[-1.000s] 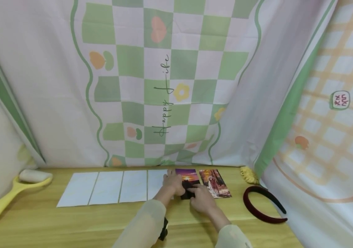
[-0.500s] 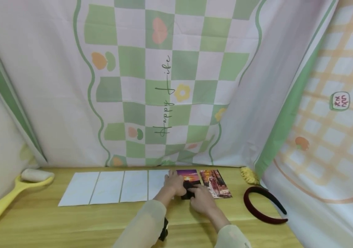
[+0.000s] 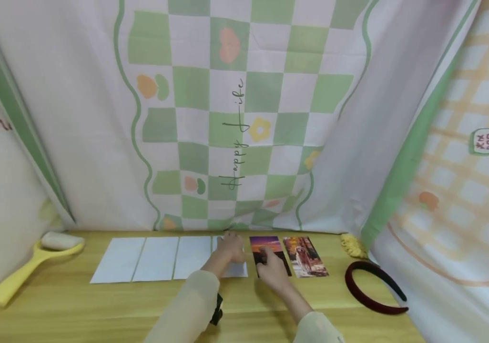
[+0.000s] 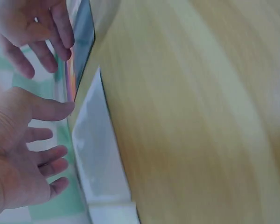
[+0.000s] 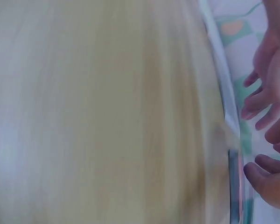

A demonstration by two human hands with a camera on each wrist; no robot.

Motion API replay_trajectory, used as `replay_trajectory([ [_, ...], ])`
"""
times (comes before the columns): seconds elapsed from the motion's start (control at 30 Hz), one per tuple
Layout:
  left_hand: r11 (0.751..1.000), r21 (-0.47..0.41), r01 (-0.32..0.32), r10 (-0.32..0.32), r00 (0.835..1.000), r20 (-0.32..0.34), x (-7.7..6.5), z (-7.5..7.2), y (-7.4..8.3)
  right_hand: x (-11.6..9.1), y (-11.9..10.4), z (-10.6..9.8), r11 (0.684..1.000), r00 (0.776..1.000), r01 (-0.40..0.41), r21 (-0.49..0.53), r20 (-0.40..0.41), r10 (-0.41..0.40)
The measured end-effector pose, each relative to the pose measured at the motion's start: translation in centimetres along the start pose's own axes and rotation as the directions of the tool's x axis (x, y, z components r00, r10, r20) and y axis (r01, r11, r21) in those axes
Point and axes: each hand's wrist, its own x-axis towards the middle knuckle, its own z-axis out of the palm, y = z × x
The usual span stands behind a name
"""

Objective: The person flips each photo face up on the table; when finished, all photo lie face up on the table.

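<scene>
In the head view a row of cards lies on the table, several white side up on the left. Rightmost are a sunset photo card (image 3: 263, 242) and a dog photo card (image 3: 305, 257). My left hand (image 3: 229, 248) is above the rightmost white card (image 3: 237, 271); the left wrist view shows its fingers (image 4: 51, 153) apart and relaxed, with nothing between them. Over the sunset card hovers my right hand (image 3: 273, 270), partly covering it. Its fingers (image 5: 266, 175) are loosely bent and hold nothing in the right wrist view.
A yellow-handled lint roller (image 3: 34, 264) lies at the table's left. On the right are a dark red headband (image 3: 371, 300) and a yellow tasselled bundle (image 3: 353, 246). A checked curtain (image 3: 244, 143) hangs behind the table's back edge.
My left hand has left the sunset card's edge and shifted left over the white card. My right hand has lifted its pointing finger from the sunset card's lower part. The head view has turned slightly left.
</scene>
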Motion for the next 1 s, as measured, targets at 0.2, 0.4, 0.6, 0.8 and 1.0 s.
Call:
replay_trajectory([
  [0.2, 0.999, -0.033, 0.035, -0.031, 0.993, 0.111, 0.1, -1.1, -2.5, 0.3, -1.9, 1.0, 0.993, 0.999, -0.015, 0.120, 0.032, 0.011],
  [0.4, 0.995, 0.080, 0.060, -0.078, 0.970, 0.232, -1.8, -2.5, -3.2, 0.6, -2.5, 2.3, 0.989, 0.992, -0.069, 0.129, 0.116, 0.054],
  [0.6, 0.987, 0.155, 0.045, -0.077, 0.975, 0.209, -2.9, -2.3, -3.5, 0.7, -3.1, 3.3, 0.988, 0.989, -0.073, 0.137, 0.136, 0.054],
  [0.8, 0.984, 0.169, 0.053, -0.085, 0.978, 0.191, -2.9, -2.3, -3.8, 1.2, -3.8, 3.7, 0.976, 0.990, -0.121, 0.181, 0.095, 0.106],
  [1.0, 0.986, 0.159, 0.058, -0.088, 0.978, 0.188, -2.6, -2.1, -4.1, 2.3, -3.7, 3.6, 0.919, 0.975, -0.220, 0.326, 0.061, 0.212],
])
